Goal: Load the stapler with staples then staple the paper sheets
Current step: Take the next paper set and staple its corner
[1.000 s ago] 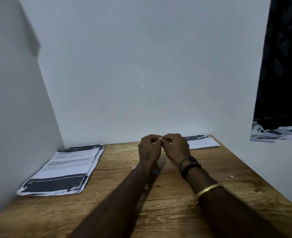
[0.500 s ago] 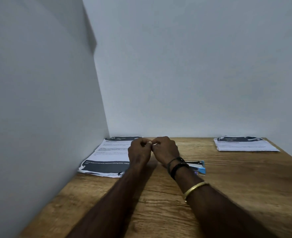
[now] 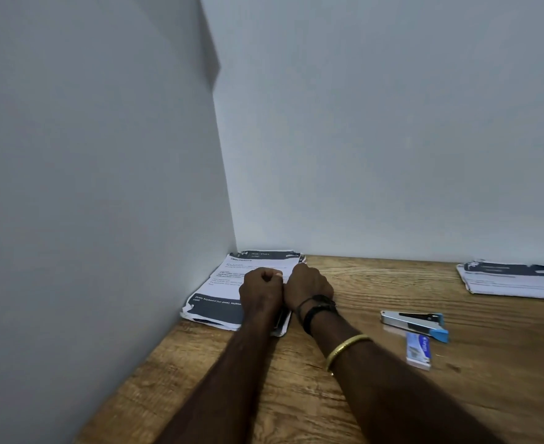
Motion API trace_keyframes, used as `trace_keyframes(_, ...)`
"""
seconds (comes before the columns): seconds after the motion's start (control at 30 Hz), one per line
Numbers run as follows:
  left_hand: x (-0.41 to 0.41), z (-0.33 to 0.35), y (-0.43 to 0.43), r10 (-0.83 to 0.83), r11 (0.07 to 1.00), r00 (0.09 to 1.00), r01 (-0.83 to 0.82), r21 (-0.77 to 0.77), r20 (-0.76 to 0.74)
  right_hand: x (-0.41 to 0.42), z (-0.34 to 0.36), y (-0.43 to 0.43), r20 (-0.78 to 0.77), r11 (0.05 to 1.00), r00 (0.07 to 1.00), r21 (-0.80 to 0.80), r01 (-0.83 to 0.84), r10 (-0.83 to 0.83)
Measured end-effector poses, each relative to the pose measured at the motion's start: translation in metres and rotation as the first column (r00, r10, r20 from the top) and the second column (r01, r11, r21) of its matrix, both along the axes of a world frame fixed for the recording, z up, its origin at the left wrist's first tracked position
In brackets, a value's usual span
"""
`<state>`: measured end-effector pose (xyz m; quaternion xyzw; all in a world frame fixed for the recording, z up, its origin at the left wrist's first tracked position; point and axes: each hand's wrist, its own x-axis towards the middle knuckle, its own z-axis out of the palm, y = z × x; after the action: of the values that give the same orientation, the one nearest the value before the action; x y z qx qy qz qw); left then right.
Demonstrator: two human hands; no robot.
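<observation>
My left hand point(image 3: 261, 291) and my right hand point(image 3: 307, 285) are side by side with curled fingers, hovering over the left stack of printed paper sheets point(image 3: 232, 277) in the table's back-left corner. Their fingertips pinch a small pale strip of staples point(image 3: 278, 274) between them; only a sliver of it shows. The blue and silver stapler point(image 3: 415, 323) lies open on the table to the right of my right forearm, apart from both hands. A small blue and white staple box point(image 3: 418, 349) lies just in front of it.
A second stack of printed sheets point(image 3: 514, 280) lies at the back right of the wooden table point(image 3: 376, 395). White walls close off the left side and the back. A black band and a gold bangle ring my right wrist.
The view has swung left and down, and my joined hands have moved left from above the stapler to above the left paper stack. The stapler and staple box now show to their right.
</observation>
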<state>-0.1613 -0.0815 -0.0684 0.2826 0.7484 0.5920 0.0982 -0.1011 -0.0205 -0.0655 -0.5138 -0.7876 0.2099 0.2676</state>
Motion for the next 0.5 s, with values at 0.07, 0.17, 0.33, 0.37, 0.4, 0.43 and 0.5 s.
trace_keyframes(0.07, -0.003, 0.001, 0.001, 0.020, 1.000, 1.000, -0.020, 0.005, 0.019, -0.006, 0.000, 0.001, -0.016, 1.000, 1.000, -0.020, 0.011, -0.012)
trace_keyframes(0.17, -0.006, 0.001, 0.003, 0.037, 0.999, 0.999, -0.038, 0.011, 0.035, -0.009, 0.001, 0.004, -0.077, 0.996, 0.996, -0.076, 0.037, -0.043)
trace_keyframes(0.33, -0.003, 0.001, 0.003, 0.046, 0.998, 0.998, -0.047, 0.052, 0.032, -0.011, 0.002, 0.006, -0.145, 0.991, 0.986, -0.117, 0.068, -0.085)
trace_keyframes(0.37, -0.003, 0.002, 0.003, 0.051, 0.997, 0.998, -0.053, 0.063, 0.025, -0.012, 0.002, 0.005, -0.180, 0.990, 0.980, -0.129, 0.057, -0.080)
trace_keyframes(0.4, -0.003, 0.003, 0.002, 0.063, 0.995, 0.998, -0.065, 0.078, 0.019, -0.013, 0.003, 0.003, -0.217, 0.989, 0.973, -0.140, 0.046, -0.076)
trace_keyframes(0.43, -0.002, 0.005, 0.002, 0.080, 0.992, 0.997, -0.081, 0.100, 0.013, -0.014, 0.004, 0.002, -0.255, 0.988, 0.964, -0.148, 0.040, -0.077)
trace_keyframes(0.5, 0.000, 0.007, -0.001, 0.105, 0.983, 0.994, -0.104, 0.154, -0.001, -0.014, 0.006, -0.001, -0.340, 0.986, 0.936, -0.162, 0.040, -0.094)
